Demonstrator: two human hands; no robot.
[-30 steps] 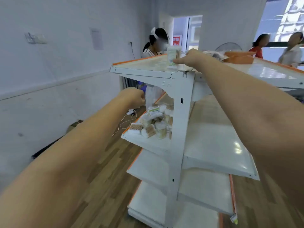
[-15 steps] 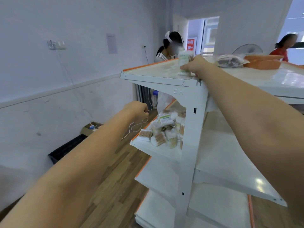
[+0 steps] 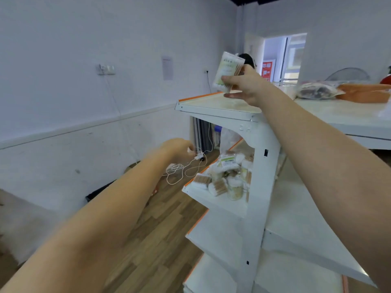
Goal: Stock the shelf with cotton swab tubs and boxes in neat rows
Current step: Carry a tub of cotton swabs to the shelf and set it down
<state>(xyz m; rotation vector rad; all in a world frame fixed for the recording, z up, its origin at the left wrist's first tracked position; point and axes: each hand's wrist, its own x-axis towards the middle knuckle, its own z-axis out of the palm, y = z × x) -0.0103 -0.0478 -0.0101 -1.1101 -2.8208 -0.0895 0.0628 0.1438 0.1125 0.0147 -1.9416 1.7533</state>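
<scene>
My right hand [image 3: 245, 85] grips a clear cotton swab tub [image 3: 227, 71] with a green label, tilted in the air just above the white top shelf [image 3: 211, 103] with an orange edge. A loose heap of cotton swab tubs and boxes [image 3: 227, 177] lies on the middle shelf [image 3: 213, 200] below. My left hand [image 3: 179, 148] hovers left of that heap with its fingers curled, close to a small white plug on a cord [image 3: 200, 156]; whether it holds anything is unclear.
The white upright post [image 3: 257, 187] of the shelf unit stands between the two shelf sides. A bagged item [image 3: 317, 89] and an orange tray [image 3: 364, 92] lie on the top at right. A person [image 3: 249, 61] stands behind the unit. Wooden floor [image 3: 160, 240] runs along the left.
My right hand has lifted the tub off the top shelf and tilted it. My left hand has moved a little toward the middle shelf, and the camera has shifted left.
</scene>
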